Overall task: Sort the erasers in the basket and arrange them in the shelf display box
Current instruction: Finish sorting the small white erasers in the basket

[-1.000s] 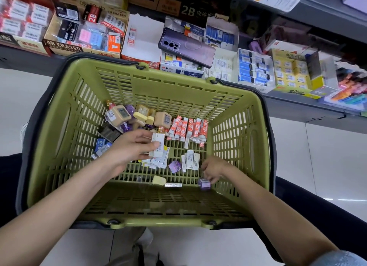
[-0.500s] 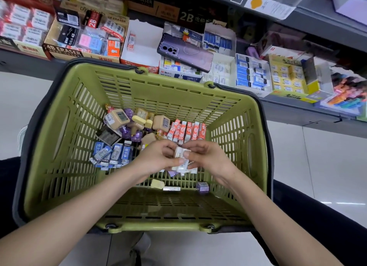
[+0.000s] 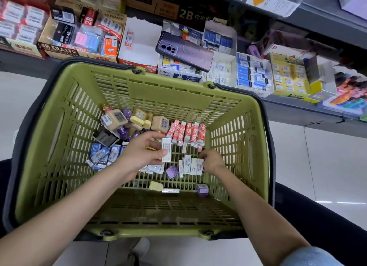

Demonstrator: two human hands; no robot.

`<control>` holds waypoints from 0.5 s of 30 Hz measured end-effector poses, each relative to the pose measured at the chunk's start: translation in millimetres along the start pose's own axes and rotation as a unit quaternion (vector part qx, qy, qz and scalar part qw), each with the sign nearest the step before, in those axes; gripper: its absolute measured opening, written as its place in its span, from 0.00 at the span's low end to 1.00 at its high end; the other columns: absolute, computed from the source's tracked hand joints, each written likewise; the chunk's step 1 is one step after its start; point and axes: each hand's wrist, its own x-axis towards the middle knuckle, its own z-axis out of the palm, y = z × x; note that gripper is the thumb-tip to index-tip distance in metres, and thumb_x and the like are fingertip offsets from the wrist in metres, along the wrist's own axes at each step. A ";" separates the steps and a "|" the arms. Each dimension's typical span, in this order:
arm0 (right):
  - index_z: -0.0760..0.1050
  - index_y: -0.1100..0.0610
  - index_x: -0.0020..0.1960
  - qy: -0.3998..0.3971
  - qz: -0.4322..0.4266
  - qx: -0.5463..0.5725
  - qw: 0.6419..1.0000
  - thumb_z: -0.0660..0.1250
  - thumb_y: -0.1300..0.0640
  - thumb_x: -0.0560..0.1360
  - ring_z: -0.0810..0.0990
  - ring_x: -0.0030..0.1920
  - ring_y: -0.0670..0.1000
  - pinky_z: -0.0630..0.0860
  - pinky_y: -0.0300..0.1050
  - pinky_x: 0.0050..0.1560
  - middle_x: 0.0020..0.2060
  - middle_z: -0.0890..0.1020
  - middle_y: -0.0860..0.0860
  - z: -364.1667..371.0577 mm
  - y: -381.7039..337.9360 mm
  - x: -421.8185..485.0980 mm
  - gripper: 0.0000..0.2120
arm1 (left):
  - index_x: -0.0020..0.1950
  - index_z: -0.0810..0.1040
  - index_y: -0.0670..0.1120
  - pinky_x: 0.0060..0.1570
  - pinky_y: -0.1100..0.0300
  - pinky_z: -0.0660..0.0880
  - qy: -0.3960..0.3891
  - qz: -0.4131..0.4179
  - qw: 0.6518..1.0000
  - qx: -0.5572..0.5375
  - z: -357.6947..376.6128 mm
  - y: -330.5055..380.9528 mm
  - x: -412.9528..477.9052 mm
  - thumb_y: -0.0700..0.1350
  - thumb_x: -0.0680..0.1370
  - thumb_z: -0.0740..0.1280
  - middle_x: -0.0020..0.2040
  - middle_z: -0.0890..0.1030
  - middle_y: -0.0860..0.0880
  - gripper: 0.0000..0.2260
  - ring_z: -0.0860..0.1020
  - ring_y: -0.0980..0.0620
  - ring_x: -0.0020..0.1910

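A pale tiled floor (image 3: 327,166) lies below a grey shelf (image 3: 297,112) of display boxes. One is lettered "4B ERASER" (image 3: 59,49), and a white display box (image 3: 143,47) holds a single eraser. The green basket (image 3: 168,91) holds a row of red-and-white erasers (image 3: 186,131), blue erasers (image 3: 103,154) and loose white erasers (image 3: 190,166). The left hand (image 3: 139,154) pinches a white eraser stack (image 3: 165,149). The right hand (image 3: 212,160) touches the loose white ones, but I cannot tell whether it grips any.

- Stationery shop, by the look.
- Shelf (image 3: 297,111) at 12 o'clock, packed with open display boxes (image 3: 59,49) of erasers (image 3: 252,73), one printed "4B ERASER".
- Paper label (image 3: 272,0) on upper shelf edge, 1 o'clock.
- Green shopping basket (image 3: 168,93) at centre.
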 end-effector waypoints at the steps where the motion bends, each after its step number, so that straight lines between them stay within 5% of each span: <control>1: 0.74 0.57 0.64 -0.001 -0.004 -0.008 1.000 0.60 0.74 0.74 0.76 0.61 0.54 0.76 0.46 0.59 0.65 0.75 0.55 1.1 0.5 2.0 0.23 | 0.54 0.76 0.51 0.37 0.62 0.80 -0.002 0.001 1.000 0.001 -0.8 -0.1 -0.2 0.35 0.72 0.71 0.47 0.77 0.42 0.15 0.78 0.48 0.46; 6: 0.73 0.57 0.66 0.009 -0.018 0.004 1.000 0.59 0.70 0.76 0.78 0.59 0.53 0.77 0.44 0.57 0.64 0.76 0.53 -16.5 -7.1 -13.1 0.20 | 0.55 0.76 0.50 0.38 0.61 0.81 -0.006 -0.012 1.000 0.009 -3.4 -0.3 1.0 0.34 0.71 0.72 0.48 0.78 0.40 0.17 0.80 0.46 0.47; 10: 0.74 0.59 0.62 -0.080 -0.062 0.316 0.943 0.64 0.59 0.78 0.82 0.49 0.52 0.81 0.43 0.49 0.56 0.80 0.54 -47.8 -34.4 -59.0 0.14 | 0.53 0.77 0.51 0.37 0.61 0.81 -0.020 -0.005 1.000 0.022 0.7 0.9 0.0 0.33 0.70 0.72 0.50 0.79 0.39 0.17 0.80 0.47 0.47; 15: 0.77 0.55 0.51 -0.095 -0.133 0.343 0.925 0.70 0.59 0.74 0.80 0.37 0.47 0.77 0.40 0.36 0.41 0.82 0.51 -45.1 -70.0 -98.2 0.07 | 0.52 0.77 0.50 0.39 0.63 0.80 -0.040 0.038 0.995 0.084 13.2 1.4 -0.3 0.35 0.69 0.74 0.45 0.81 0.41 0.16 0.81 0.48 0.42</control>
